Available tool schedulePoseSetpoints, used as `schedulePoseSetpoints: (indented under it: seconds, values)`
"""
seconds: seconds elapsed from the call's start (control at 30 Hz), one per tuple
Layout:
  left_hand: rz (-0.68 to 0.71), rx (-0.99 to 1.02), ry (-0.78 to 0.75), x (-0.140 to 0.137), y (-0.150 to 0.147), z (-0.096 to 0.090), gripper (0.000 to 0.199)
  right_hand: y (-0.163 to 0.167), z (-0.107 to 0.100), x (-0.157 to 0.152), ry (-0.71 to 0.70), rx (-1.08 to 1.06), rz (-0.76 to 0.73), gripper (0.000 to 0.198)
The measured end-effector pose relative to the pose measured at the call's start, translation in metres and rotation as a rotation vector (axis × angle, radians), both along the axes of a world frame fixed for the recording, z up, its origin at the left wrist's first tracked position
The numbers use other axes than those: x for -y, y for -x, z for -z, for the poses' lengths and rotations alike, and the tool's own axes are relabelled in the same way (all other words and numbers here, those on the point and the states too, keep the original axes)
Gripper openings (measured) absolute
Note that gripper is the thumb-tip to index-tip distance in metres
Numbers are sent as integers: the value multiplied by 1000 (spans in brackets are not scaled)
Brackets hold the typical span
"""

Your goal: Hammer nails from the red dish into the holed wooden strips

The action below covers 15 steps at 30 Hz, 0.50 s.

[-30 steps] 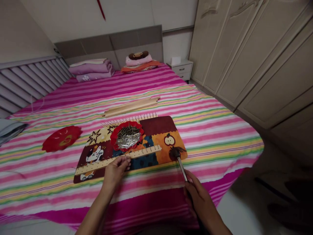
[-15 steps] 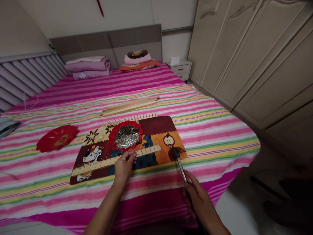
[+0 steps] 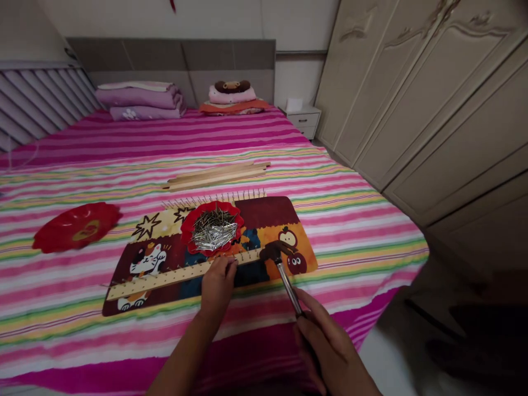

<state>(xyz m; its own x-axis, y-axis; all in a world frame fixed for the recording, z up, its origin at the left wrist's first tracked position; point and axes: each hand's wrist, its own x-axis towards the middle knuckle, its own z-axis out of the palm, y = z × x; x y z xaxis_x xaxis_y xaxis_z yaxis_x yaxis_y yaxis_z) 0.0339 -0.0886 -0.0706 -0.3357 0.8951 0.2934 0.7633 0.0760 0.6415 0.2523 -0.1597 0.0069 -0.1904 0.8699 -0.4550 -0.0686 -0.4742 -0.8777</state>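
My right hand (image 3: 325, 335) is wrapped round the handle of a hammer (image 3: 287, 286). The hammer's dark head is over the right end of a narrow wooden strip (image 3: 159, 281). Several nails stand upright along this strip. My left hand (image 3: 218, 280) is closed at the strip's middle, fingers pressed together on it; whether a nail is also between them I cannot tell. Just behind that hand sits a red scalloped dish (image 3: 187, 234) full of loose nails (image 3: 214, 228). Strip and dish rest on a patterned mat (image 3: 268, 212).
Another strip with upright nails (image 3: 223, 198) lies at the mat's back edge. Behind it are several bare wooden strips (image 3: 218, 176). A red plate (image 3: 74, 223) lies at the left on the striped bedspread (image 3: 350, 220). Folded bedding (image 3: 142, 102) and a wardrobe (image 3: 404, 99) are farther off.
The hammer has moved left from the mat's apple picture to the right end of the strip. My left hand still holds the strip. The camera view has shifted slightly.
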Motion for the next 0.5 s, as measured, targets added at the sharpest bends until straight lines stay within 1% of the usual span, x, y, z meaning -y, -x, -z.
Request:
schedulePoseSetpoints:
  seconds: [0.07,0.2,0.27,0.4,0.5]
  values:
    - [20,-13,-3,0,0,3,17,12,-3,-4,-11,-19,-48,55]
    - [40,-24,-12,-1,1,6,15,29,2,-12,-75,63,-148,51]
    - [54,-16,-1,-1,1,6,14,33,5,-14,-141,137,-195,50]
    - [72,35,45,-1,1,4,14,36,5,-18,-298,301,-225,49]
    - [73,39,80,-1,1,3,13,37,3,-19,-343,343,-314,49]
